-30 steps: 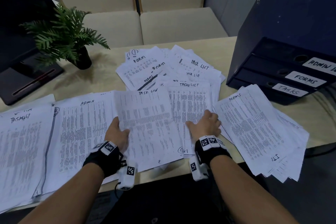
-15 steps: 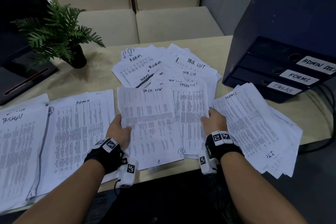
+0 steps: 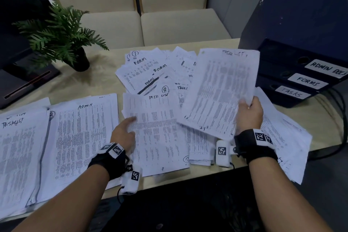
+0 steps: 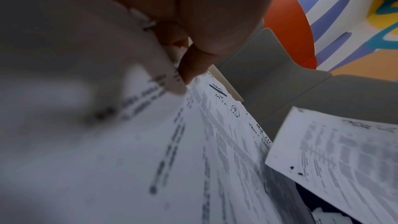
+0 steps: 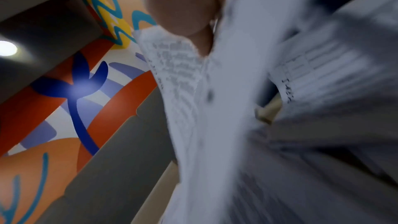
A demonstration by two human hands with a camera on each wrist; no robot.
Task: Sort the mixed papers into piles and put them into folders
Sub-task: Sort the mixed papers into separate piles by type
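Note:
My right hand [image 3: 248, 113] grips the right edge of a printed sheet headed TASK LIST [image 3: 222, 90] and holds it tilted above the table; this lifted sheet [image 5: 204, 108] is blurred in the right wrist view. My left hand [image 3: 124, 132] pinches the left edge of another task list sheet [image 3: 158, 133] lying on the table, thumb [image 4: 193, 67] on top. A mixed heap of papers [image 3: 150, 69] lies behind. Sorted piles: TASKLIST [image 3: 18, 147] far left, ADMIN [image 3: 81, 137], FORMS [image 3: 282, 137] at the right. Dark folders labelled ADMIN DOCS [image 3: 327, 68], FORMS [image 3: 307, 81] and TASKS [image 3: 291, 92] lie stacked at the right.
A potted fern [image 3: 62, 37] stands at the back left beside a dark monitor base [image 3: 28, 81]. A large dark box [image 3: 301, 19] sits on the folders. Cables [image 3: 337, 118] run off the table's right end. Beige seats [image 3: 178, 26] stand behind the table [image 3: 105, 83].
My right hand has taken a task list sheet by its right edge and lifted it up and to the right. My left hand has stayed at the left edge of its sheet.

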